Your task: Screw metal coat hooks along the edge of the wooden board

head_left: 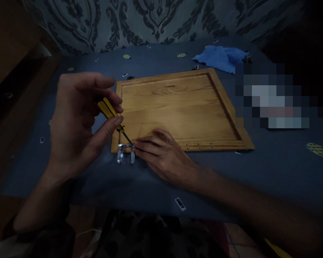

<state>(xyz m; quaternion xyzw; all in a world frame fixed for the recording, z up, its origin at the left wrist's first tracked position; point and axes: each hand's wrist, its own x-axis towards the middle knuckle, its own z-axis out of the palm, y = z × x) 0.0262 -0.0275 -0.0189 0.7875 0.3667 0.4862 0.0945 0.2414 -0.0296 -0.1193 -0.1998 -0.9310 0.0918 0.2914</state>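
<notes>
My left hand (78, 118) is raised at the left, its thumb and curled fingers around the yellow and black handle of a screwdriver (107, 109). The shaft slants down to the right, and its tip meets the right end of a shiny metal hinge (126, 146). That hinge sits on the near left corner of a framed wooden cabinet door (167, 107), its arms hanging past the near edge. Low over this edge, my right hand (164, 157) has its fingers drawn together, fingertips beside the screwdriver tip. Whatever they pinch is hidden.
A dark blue patterned cloth (150, 190) covers the surface under the door. Behind the door lies a crumpled blue rag (220, 57). Several small holes mark the door's near right rail. A pixelated patch (274, 100) hides something at the right. Patterned fabric (156, 18) rises at the back.
</notes>
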